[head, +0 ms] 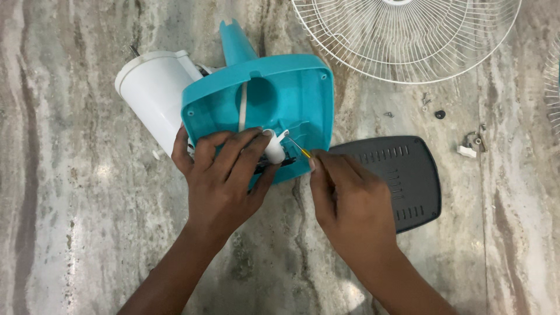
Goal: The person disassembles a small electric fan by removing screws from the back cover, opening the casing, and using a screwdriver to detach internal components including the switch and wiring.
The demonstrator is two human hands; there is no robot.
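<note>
Both of my hands are down on the teal fan base [291, 87], which lies tipped on the marbled stone desk [70, 204] with its hollow underside facing me. My left hand [224, 181] rests over the lower edge of the shell, fingers spread and pressing on a small white cylindrical part [274, 149] inside the cavity; that grip is clamped on the part and the shell rim together. My right hand [350, 207] has its grip pinched shut on a thin screwdriver [300, 149] with a yellowish shaft, the tip reaching into the cavity just beside the white part. A white motor housing [154, 93] lies touching the teal base on its left. A dark grey vented cover plate [402, 178] lies flat just beside my right hand. A white wire fan guard [408, 41] sits at the top edge, and loose screws [426, 102] and small fittings [472, 146] are scattered well apart to the right.
</note>
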